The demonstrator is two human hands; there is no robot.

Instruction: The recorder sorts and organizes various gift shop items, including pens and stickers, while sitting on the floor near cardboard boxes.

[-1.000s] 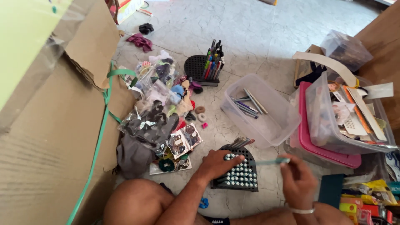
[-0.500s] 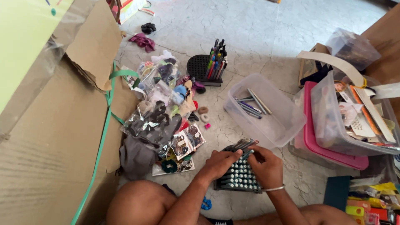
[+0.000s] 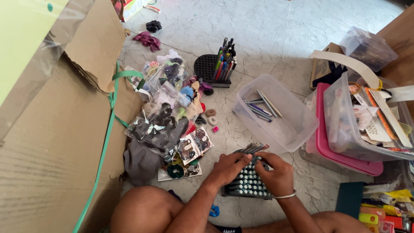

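A black pen holder (image 3: 246, 186) with rows of teal-capped pens lies on the floor in front of my knees. My left hand (image 3: 227, 168) rests on its left side, fingers curled over the top rows. My right hand (image 3: 276, 173) is on its right side, fingertips pinched on a pen at the top row, most of it hidden by my fingers. Several grey pens (image 3: 253, 148) stick out from the holder's far edge, just beyond both hands.
A clear plastic box (image 3: 297, 125) with a few pens stands just beyond. A second black holder (image 3: 205, 69) with coloured pens stands further back. Bags of hair accessories (image 3: 159, 127) lie left, a big cardboard box (image 3: 51, 146) beside them. Stacked tubs (image 3: 321, 144) stand right.
My right hand, which held a teal pen up to the right of the holder, has come down and left onto the holder's top row. My left hand stayed on the holder.
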